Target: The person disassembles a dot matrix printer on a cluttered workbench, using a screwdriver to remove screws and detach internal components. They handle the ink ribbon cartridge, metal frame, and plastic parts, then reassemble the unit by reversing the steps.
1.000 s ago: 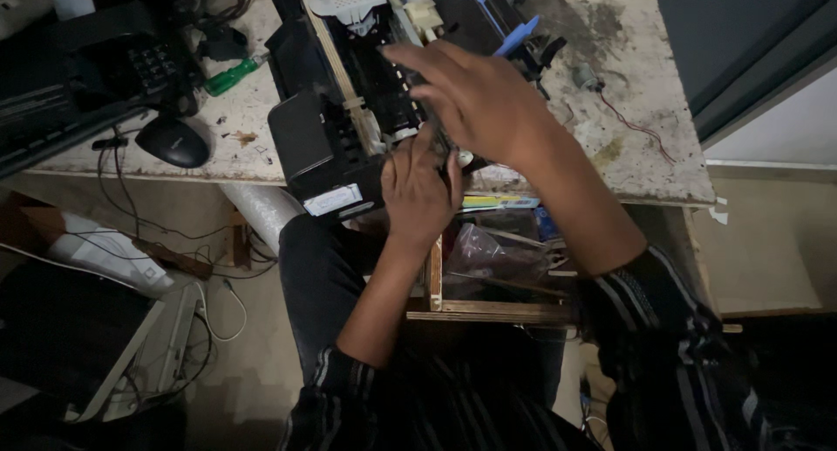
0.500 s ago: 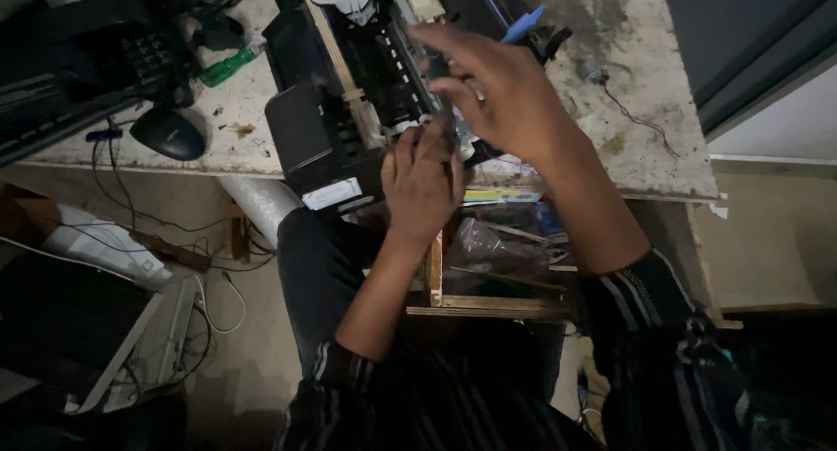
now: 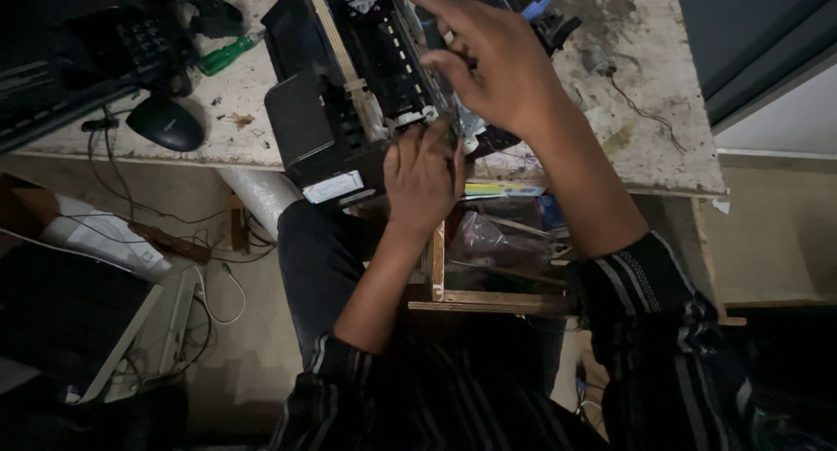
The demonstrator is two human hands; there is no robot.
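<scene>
The opened printer point(image 3: 349, 93) lies on the worn white table point(image 3: 610, 146), at its near edge, with its black casing tilted toward the person and its inner rollers and white plastic parts exposed. A white label shows on its near lower corner.

The left hand point(image 3: 425, 176) is at the near edge of the printer, fingers curled and pressing into the mechanism beside a small white part; whether it pinches anything cannot be told, since the fingertips are hidden inside the frame. The right hand point(image 3: 497, 63) lies over the upper right of the printer, fingers spread and bent down onto the inner assembly, touching it; a closed grasp is not visible. A blue plastic piece point(image 3: 538, 6) protrudes just beyond the right hand.

On the table to the left, well apart from the printer, lie a green-handled screwdriver point(image 3: 225, 54), a black computer mouse point(image 3: 166, 124) and a dark keyboard point(image 3: 52, 85) with cables. A thin red wire point(image 3: 645, 115) lies on the stained surface to the right.

Under the table edge an open wooden drawer point(image 3: 488, 301) holds plastic bags and small items. On the floor at left are white cables point(image 3: 209, 294) and a pale device point(image 3: 105, 237). The person wears a dark striped shirt.
</scene>
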